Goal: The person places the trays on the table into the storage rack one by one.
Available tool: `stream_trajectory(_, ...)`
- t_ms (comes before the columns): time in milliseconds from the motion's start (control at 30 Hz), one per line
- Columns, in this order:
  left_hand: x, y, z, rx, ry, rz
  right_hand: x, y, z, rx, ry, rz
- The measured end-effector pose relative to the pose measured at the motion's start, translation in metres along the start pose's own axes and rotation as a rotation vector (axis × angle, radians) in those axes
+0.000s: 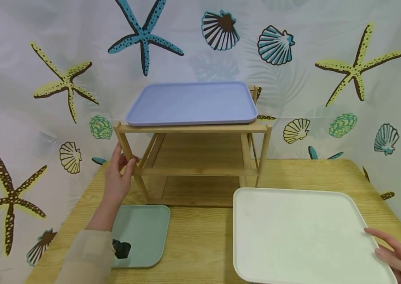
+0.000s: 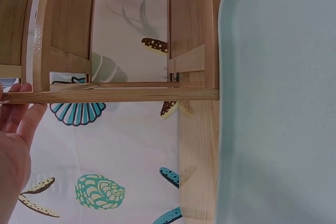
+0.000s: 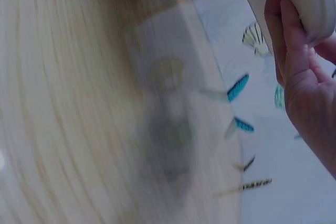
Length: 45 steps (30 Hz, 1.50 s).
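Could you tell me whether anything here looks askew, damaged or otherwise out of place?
Only small things stand out. The purple tray overhangs the front edge of the wooden rack's top shelf. The white tray, gripped at its edge by the right hand, lies at a slight angle to the table edge. No spill or damage shows.

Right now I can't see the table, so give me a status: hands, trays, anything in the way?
Left hand grips the wooden rack's front post. Right hand holds the white tray's edge. Purple tray atop rack; green tray flat on table. Middle shelf unobstructed.
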<state>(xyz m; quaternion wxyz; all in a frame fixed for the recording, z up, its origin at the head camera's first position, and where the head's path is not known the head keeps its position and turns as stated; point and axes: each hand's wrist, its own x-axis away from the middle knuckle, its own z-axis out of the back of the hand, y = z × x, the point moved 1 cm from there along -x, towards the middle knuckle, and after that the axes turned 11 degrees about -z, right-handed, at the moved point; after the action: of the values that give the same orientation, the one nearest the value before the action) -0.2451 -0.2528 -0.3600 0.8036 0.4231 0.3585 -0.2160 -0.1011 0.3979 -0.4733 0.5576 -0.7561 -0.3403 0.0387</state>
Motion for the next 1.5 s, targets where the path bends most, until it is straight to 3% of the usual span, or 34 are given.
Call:
stream_trajectory(133, 0.0, 0.001, 0.001, -0.007, -0.011, 0.014, -0.011, -0.001, -0.026, -0.122, -0.096, 0.024)
stream_trajectory(233, 0.0, 0.001, 0.001, 0.0, -0.013, 0.016, -0.02, -0.004, -0.044, -0.178, -0.101, 0.015)
stream_trajectory(567, 0.001, -0.001, 0.001, -0.002, -0.001, -0.019, -0.049, -0.013, -0.092, -0.138, -0.155, 0.137)
stream_trajectory(700, 0.003, -0.012, -0.001, -0.003, 0.001, -0.013, -0.057, -0.014, -0.104, -0.143, -0.184, 0.138)
stream_trajectory(933, 0.006, -0.039, -0.003, 0.005, 0.009, -0.026, -0.06, -0.015, -0.117, -0.195, -0.199, 0.066)
stream_trajectory(1067, 0.005, -0.036, -0.002, -0.005, 0.01, -0.019, -0.061, -0.019, -0.122, -0.159, -0.14, 0.073)
stream_trajectory(1200, 0.002, -0.02, 0.0, -0.01, -0.001, -0.01, -0.066, -0.024, -0.13, -0.076, 0.016, 0.094)
stream_trajectory(1300, 0.001, -0.012, 0.001, 0.002, -0.008, -0.012, -0.074, -0.027, -0.14, -0.047, 0.078, 0.141)
stream_trajectory(1500, 0.005, -0.035, -0.002, -0.03, -0.024, 0.013, -0.092, -0.026, -0.164, -0.049, 0.098, 0.245)
